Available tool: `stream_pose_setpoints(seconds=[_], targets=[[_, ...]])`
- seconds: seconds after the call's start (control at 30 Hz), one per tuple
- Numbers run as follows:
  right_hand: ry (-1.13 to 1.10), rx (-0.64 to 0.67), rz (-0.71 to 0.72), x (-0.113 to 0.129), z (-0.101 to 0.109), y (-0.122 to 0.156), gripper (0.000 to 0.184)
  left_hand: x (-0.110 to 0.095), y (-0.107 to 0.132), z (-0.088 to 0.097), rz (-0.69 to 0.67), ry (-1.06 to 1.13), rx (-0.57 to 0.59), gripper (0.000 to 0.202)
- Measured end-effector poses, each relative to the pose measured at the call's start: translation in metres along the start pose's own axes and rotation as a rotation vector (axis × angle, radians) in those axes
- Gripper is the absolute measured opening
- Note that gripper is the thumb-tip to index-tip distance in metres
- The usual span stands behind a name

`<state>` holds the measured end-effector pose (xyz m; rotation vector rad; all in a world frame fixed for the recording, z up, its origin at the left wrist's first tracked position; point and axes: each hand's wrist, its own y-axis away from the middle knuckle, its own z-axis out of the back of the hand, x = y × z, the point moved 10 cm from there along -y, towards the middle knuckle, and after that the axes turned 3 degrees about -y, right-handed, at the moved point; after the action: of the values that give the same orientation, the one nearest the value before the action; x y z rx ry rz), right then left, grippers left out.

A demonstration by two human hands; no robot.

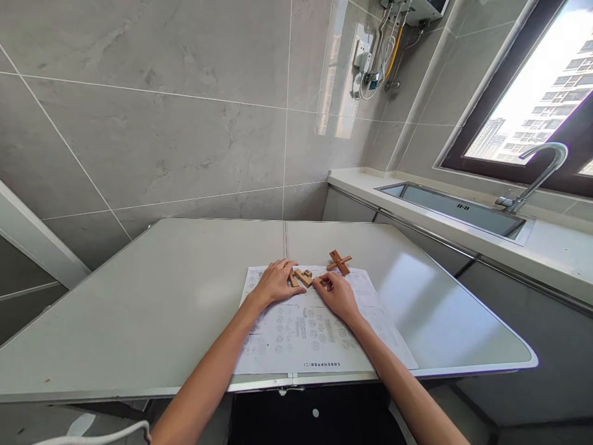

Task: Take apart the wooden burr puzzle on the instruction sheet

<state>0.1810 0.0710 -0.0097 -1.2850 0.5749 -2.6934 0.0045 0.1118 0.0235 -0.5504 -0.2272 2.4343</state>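
My left hand (277,281) rests on the left side of a printed sheet (287,352), its fingers and thumb curled round a notched wooden puzzle piece (293,280). Another notched wooden piece (303,279) lies between my two hands, with a small wooden bit (308,272) just behind it. On the right, my right hand (337,294) pinches a wooden puzzle piece (318,281) that its fingers partly hide. Beyond that hand, a few wooden pieces joined in a cross (340,262) sit at the sheet's far edge.
The sheet, covered in small diagrams, lies on a white folding table (185,321) with a seam down its middle. A tiled wall (185,142) stands behind. To the right are a counter with a sink (454,207), a curved faucet (542,176) and a window.
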Motion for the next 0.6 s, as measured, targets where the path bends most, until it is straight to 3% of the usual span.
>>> stream_pose_setpoints(seconds=[0.13,0.4,0.6], targets=[[0.040,0.046,0.025,-0.001,-0.006,0.001,0.042,-0.007,0.001,-0.004,-0.021,-0.004,-0.005,0.074],[0.033,0.123,0.060,0.004,-0.015,0.004,0.035,-0.024,0.003,-0.012,-0.076,0.032,-0.016,0.062],[-0.013,0.137,0.074,0.009,-0.015,0.004,0.030,-0.016,0.002,-0.015,-0.037,0.026,-0.024,0.051]])
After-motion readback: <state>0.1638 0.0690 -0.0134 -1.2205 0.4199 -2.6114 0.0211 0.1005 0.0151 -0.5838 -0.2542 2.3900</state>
